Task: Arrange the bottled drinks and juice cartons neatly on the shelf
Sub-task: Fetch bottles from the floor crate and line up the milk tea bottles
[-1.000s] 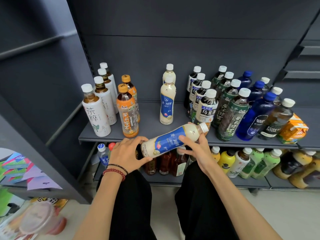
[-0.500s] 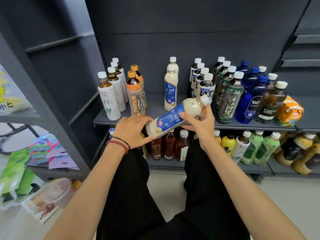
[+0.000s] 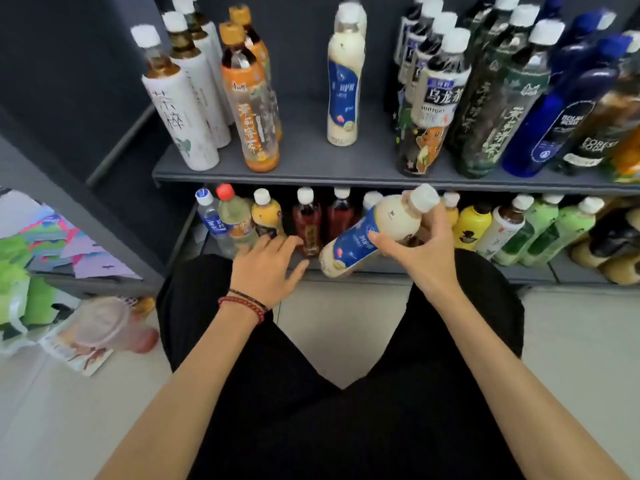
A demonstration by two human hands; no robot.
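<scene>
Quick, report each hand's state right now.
Left hand: open, holds nothing.
Right hand: grips the tilted cream bottle with the blue label.

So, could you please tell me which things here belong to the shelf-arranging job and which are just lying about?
Job: tilted cream plastic bottle with blue label, gripped by the right hand; open left hand; its upright cream twin on the grey metal shelf.
Lying about: clear plastic lidded cup, lower left; colourful paper packets, far left.
</scene>
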